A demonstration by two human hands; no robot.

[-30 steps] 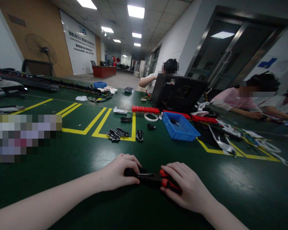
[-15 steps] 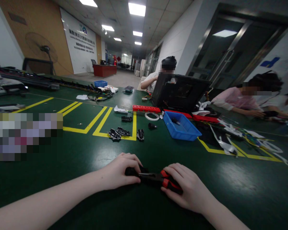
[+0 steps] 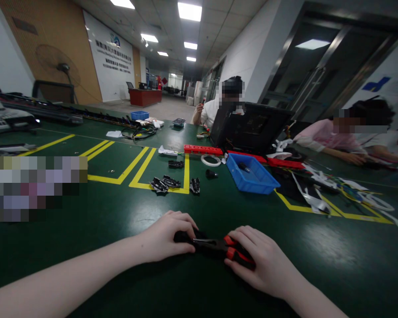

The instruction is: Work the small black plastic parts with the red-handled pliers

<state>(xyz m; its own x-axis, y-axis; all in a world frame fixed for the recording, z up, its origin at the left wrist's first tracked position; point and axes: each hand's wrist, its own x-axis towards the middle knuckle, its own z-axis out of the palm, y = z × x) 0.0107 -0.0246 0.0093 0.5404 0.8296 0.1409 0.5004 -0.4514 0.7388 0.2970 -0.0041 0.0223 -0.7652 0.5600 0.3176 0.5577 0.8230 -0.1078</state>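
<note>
**One pair of pliers (image 3: 216, 247) bridging your hands, nose aiming left**

So you're running the pliers pretty much crosswise: long axis going left to right, handle end sitting slightly closer to you. The nose is pointing at your left hand (image 3: 166, 238), and the dark piece (image 3: 182, 237) is sitting right by that tip, on its left side. Your left thumb and forefinger are curling around the piece, a little apart, with it filling the gap. Your right hand (image 3: 260, 258) is wrapping the handles (image 3: 231, 253), which are standing slightly spread. So the right is nearer the back end, the left nearer the tip. Whether the jaws are actually biting the piece, I can't tell — it's too dark down there.

Looks-wise, the pliers are showing a slim dark nose with a pale streak along it, plus red and black grips. The piece is reading as plain black over the green table (image 3: 199, 289), and your fingers are covering a lot of it — so I'm not calling its shape. Farther out, some black parts (image 3: 195, 186) are lying around the yellow tape (image 3: 187, 172), left of a blue bin (image 3: 254, 186).
</note>
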